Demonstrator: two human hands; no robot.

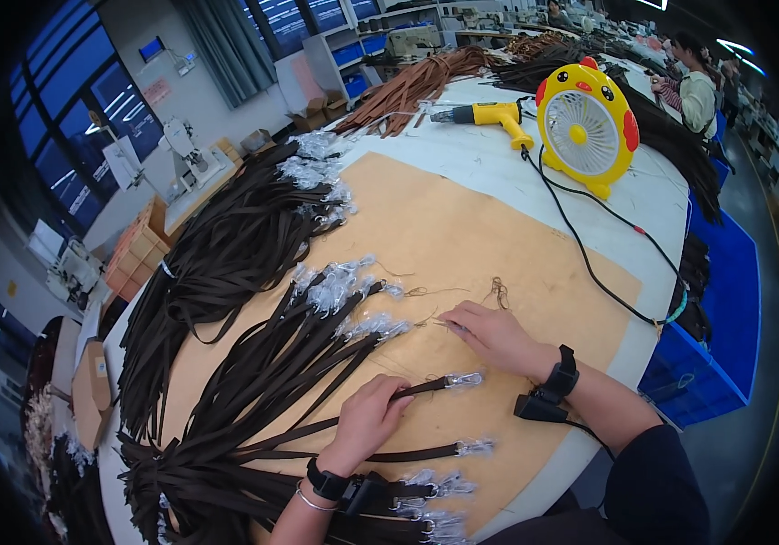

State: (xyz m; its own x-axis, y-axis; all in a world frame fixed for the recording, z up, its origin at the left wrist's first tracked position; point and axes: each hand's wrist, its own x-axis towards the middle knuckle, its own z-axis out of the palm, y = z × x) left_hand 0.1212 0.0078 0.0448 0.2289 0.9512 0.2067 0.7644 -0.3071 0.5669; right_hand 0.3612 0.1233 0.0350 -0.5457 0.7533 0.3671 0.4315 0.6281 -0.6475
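Note:
My left hand [369, 418] pinches a dark brown strap [421, 388] near its end, where a metal clasp wrapped in clear plastic [463, 380] lies on the tan board [462, 227]. My right hand [489, 334] rests on the board just beyond it, fingertips closed on a thin thread or small tool [448, 322]; what exactly it holds is too small to tell. Loose brown threads [498, 291] lie by that hand. Both wrists wear black bands.
Piles of dark straps with wrapped clasps [253, 345] fan out to the left and at the near edge. A yellow chick-shaped desk fan [585, 127], its black cable [589, 263] and a yellow power tool [489, 115] sit farther back. A blue crate [725, 300] stands right. Another person [696, 91] works at a far table.

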